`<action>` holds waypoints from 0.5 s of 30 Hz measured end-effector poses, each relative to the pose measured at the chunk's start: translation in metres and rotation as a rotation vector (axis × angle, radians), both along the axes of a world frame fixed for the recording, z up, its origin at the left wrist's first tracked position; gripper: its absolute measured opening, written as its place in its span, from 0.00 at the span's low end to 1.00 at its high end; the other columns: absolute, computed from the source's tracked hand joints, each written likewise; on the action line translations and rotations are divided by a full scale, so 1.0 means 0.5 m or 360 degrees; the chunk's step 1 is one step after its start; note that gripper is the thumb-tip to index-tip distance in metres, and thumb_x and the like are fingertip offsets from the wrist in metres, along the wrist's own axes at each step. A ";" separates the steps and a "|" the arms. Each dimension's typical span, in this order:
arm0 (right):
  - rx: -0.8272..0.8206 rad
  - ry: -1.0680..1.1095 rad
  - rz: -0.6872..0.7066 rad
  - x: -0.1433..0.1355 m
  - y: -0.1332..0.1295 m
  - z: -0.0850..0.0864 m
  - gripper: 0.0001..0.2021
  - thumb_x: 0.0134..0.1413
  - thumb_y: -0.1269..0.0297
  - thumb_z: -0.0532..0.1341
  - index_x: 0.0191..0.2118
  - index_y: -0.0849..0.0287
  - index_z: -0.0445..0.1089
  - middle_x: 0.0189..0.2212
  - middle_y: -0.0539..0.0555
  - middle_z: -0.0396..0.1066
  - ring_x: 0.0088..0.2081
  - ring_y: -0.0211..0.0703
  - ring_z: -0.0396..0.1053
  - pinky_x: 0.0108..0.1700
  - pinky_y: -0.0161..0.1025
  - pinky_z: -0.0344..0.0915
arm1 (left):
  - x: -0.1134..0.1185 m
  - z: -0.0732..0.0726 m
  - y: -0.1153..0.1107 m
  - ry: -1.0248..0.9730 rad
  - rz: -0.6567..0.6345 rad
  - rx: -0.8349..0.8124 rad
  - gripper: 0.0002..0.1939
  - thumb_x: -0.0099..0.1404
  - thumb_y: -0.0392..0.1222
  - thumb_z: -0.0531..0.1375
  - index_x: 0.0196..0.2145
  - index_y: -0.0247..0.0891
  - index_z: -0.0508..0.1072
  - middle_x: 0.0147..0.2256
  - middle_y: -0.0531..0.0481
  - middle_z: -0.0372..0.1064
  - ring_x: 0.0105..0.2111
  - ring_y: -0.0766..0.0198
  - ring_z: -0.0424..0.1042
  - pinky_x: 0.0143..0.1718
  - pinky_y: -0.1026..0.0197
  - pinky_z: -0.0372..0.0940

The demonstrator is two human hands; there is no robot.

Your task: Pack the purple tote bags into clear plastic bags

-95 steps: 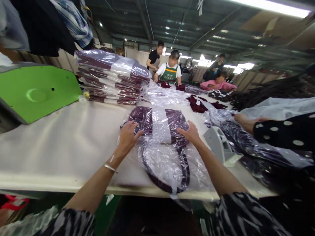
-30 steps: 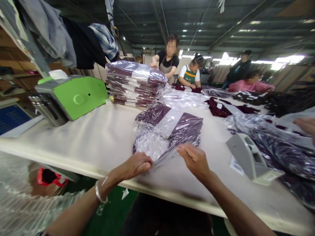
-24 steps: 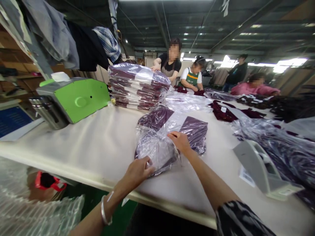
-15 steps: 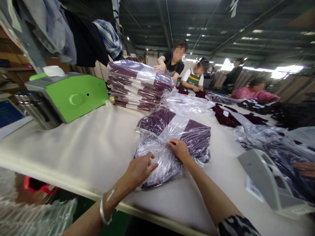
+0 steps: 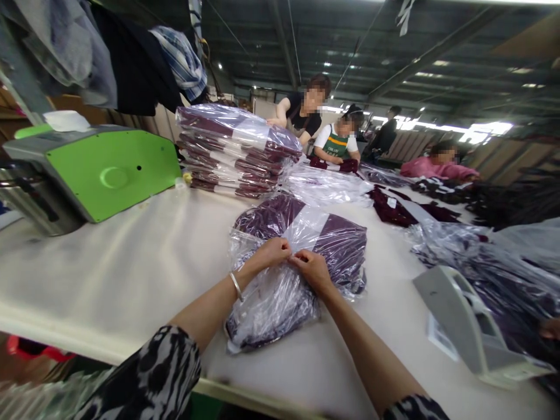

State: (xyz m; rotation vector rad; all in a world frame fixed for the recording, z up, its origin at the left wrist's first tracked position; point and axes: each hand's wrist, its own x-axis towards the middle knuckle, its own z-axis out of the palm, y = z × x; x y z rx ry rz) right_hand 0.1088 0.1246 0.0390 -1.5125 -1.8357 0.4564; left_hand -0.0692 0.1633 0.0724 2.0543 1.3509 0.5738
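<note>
A folded dark purple garment in a clear plastic bag [image 5: 341,239] lies on the white table [image 5: 144,262], a pale band showing across it. My left hand [image 5: 275,251], with a silver bangle at the wrist, is closed in a pinch at the bag's middle. My right hand [image 5: 310,265] pinches the plastic right beside it, fingertips almost meeting the left ones. Both hands rest over the crinkled near part of the bag. Whatever small bit lies between the fingertips, apart from the plastic film, is hidden.
Behind the bag stands a stack of bagged garments [image 5: 236,151]. A green machine [image 5: 118,169] and a steel flask [image 5: 39,198] are at left. A grey tape dispenser-like device [image 5: 468,321] and bagged clothes [image 5: 494,268] lie at right. Several people work across the table.
My left hand has moved up and right to meet the right hand, its fingers closing from a loose spread into a pinch. The view has shifted slightly right.
</note>
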 end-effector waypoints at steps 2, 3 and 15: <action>0.0010 0.0067 0.0042 0.000 -0.003 0.003 0.12 0.55 0.54 0.64 0.31 0.56 0.78 0.28 0.51 0.78 0.31 0.43 0.72 0.37 0.36 0.61 | -0.004 -0.007 0.004 0.0033 0.0099 0.0039 0.10 0.60 0.38 0.55 0.32 0.34 0.76 0.32 0.47 0.76 0.32 0.60 0.71 0.32 0.62 0.60; 0.0019 0.0100 0.0061 0.000 -0.004 0.004 0.12 0.56 0.54 0.62 0.32 0.56 0.78 0.30 0.51 0.79 0.32 0.43 0.73 0.39 0.37 0.62 | -0.008 -0.009 0.006 0.0040 0.0145 0.0055 0.11 0.62 0.38 0.54 0.34 0.34 0.76 0.33 0.46 0.76 0.33 0.60 0.71 0.33 0.61 0.60; 0.0008 0.0031 0.0046 -0.002 -0.007 0.007 0.11 0.60 0.56 0.62 0.34 0.55 0.79 0.33 0.52 0.81 0.36 0.46 0.76 0.42 0.37 0.64 | -0.013 0.003 -0.001 0.0182 -0.0033 0.0115 0.10 0.61 0.40 0.58 0.34 0.35 0.78 0.31 0.49 0.76 0.33 0.60 0.73 0.34 0.62 0.62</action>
